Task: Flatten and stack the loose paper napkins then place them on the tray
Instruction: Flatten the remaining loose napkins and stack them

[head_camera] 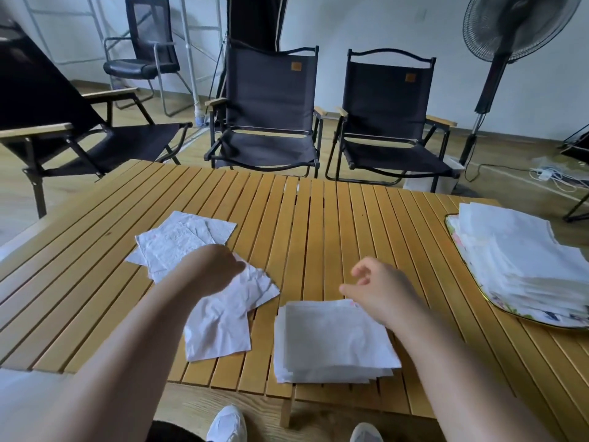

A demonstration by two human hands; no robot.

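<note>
Left hand (214,268) touches loose napkins (223,320); right hand (379,290) hovers relaxed.

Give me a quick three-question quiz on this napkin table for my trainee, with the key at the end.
1. True or false: the tray already carries a pile of napkins.
2. Pick one. The right hand is: A) pinching a napkin; B) empty, over the far corner of the flattened stack; C) resting on the tray.
3. Short answer: what is the left hand on?

Key
1. True.
2. B.
3. The loose napkins, which lie crumpled to the left of the flattened stack.
</note>
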